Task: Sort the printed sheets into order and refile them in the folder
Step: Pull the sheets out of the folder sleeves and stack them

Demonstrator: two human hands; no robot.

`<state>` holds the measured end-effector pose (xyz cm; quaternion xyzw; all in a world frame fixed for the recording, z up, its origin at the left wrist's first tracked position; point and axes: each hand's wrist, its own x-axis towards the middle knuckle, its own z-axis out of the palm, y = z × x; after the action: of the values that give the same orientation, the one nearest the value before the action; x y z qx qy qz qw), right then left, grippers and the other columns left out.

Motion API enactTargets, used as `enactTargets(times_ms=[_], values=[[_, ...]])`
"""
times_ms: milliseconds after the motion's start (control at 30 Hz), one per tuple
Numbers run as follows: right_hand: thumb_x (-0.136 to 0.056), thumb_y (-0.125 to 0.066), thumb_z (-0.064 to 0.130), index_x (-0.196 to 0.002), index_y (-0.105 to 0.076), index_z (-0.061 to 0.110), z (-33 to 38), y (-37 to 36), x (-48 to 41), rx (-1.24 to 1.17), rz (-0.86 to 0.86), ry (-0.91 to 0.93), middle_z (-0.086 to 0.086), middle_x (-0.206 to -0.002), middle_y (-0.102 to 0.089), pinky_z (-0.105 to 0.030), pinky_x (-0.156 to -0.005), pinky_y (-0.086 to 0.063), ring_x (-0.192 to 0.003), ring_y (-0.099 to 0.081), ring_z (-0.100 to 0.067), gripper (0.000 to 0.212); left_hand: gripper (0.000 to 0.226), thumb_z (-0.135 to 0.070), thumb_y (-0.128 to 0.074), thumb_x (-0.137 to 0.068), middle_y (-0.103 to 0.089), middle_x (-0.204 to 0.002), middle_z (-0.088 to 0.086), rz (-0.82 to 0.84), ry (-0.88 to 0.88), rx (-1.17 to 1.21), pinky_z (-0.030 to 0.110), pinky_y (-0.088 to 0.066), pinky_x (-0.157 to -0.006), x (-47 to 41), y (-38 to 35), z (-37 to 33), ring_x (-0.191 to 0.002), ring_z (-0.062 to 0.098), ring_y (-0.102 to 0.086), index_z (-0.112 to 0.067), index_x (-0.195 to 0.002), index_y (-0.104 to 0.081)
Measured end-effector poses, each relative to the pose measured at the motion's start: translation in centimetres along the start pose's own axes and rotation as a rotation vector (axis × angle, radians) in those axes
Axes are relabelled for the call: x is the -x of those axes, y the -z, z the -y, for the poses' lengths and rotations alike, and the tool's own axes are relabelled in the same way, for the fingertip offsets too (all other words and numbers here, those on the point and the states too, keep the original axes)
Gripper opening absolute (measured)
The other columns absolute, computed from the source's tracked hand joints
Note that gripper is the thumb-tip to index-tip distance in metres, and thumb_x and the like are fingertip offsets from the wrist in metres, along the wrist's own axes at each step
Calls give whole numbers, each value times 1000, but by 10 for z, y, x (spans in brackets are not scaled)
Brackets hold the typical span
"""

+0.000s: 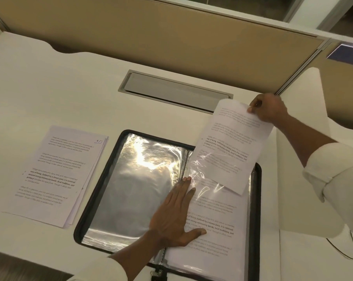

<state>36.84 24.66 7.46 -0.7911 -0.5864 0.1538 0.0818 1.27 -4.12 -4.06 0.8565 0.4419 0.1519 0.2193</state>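
Presently, head view: folder [110, 185] open on desk [49, 82]. Left hand [175, 216] flat, fingers straight, pressing the clear sleeves [143, 179]. Right hand [269, 107] pinches printed sheet [230, 142], lower end entering a sleeve. Stack of sheets [55, 175] lies left of folder.

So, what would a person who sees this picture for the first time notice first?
Probably the open folder in the middle of the desk, because its plastic pockets shine strongly under the light. Next, the right hand pinches the top corner of a printed sheet over the folder's right side, while the left hand presses flat near the spine. A stack of sheets marked 10 lies to the left.
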Motion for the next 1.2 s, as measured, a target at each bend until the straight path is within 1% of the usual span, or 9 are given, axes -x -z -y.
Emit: enactTargets(times_ms=[233,367,500,633,733,800,900,1033,1200], values=[[-93,-78,27,-106,-74,19,20,46,-12,-48,-217,23,-8,-113,-75,-42,-92,-54,-107,-68,-32,17,109,-81,-57,-90,-3,-177,14,-25,-15,-3,53,-22,-129,1,0,-1,-164,30,-5,-4,-163,-30],[-97,-74,26,-106,-73,17,34,75,-8,-80,-353,87,-7,-109,-74,-36,-82,-51,-95,-65,-26,13,107,-81,-57,-90,-3,-176,14,-32,-19,2,54,-24,-128,1,-2,1,-164,31,-5,-5,-162,-32],[-97,-74,24,-106,-73,14,52,96,16,-77,-355,290,0,-98,-69,-32,-79,-45,-91,-60,-20,14,108,-84,-56,-89,-2,-177,9,-30,-6,11,52,-23,-129,1,-1,0,-164,27,-3,-8,-162,-32],[-93,-79,18,-101,-75,11,68,98,58,-50,-324,534,-8,-96,-76,-42,-79,-58,-84,-66,-22,11,103,-82,-58,-89,-2,-178,1,-14,20,95,52,-25,-128,2,2,2,-164,22,-2,-14,-162,-34],[-91,-79,16,-96,-75,10,77,92,90,-30,-347,688,-7,-92,-77,-44,-73,-58,-80,-69,-27,9,92,-78,-64,-88,-7,-176,-8,-48,89,236,53,-35,-123,0,7,1,-162,15,-10,-21,-156,-42],[-93,-78,17,-96,-75,12,86,88,113,-14,-350,772,-4,-92,-76,-45,-71,-57,-80,-69,-27,7,88,-78,-65,-88,-12,-173,-15,-117,220,318,52,-43,-118,-8,23,-4,-158,9,-20,-27,-156,-41],[-97,-75,21,-98,-75,15,104,83,149,18,-341,894,-1,-94,-75,-46,-72,-55,-83,-68,-26,5,91,-69,-74,-88,-31,-169,-13,-364,326,464,49,-47,-116,-28,71,-17,-153,7,-33,-29,-160,-36],[-102,-71,22,-100,-75,16,135,78,195,112,-327,1053,-1,-96,-74,-44,-72,-52,-84,-66,-27,8,89,-38,-87,-88,-49,-158,-3,-685,306,567,38,-50,-113,-41,149,-29,-145,10,-48,-15,-159,-39],[-104,-67,22,-102,-74,17,174,74,237,145,-273,1188,0,-96,-72,-35,-72,-46,-84,-65,-25,9,68,-13,-86,-89,-61,-146,1,-893,240,564,39,-59,-99,-17,206,-21,-125,17,-67,-8,-147,-51]])
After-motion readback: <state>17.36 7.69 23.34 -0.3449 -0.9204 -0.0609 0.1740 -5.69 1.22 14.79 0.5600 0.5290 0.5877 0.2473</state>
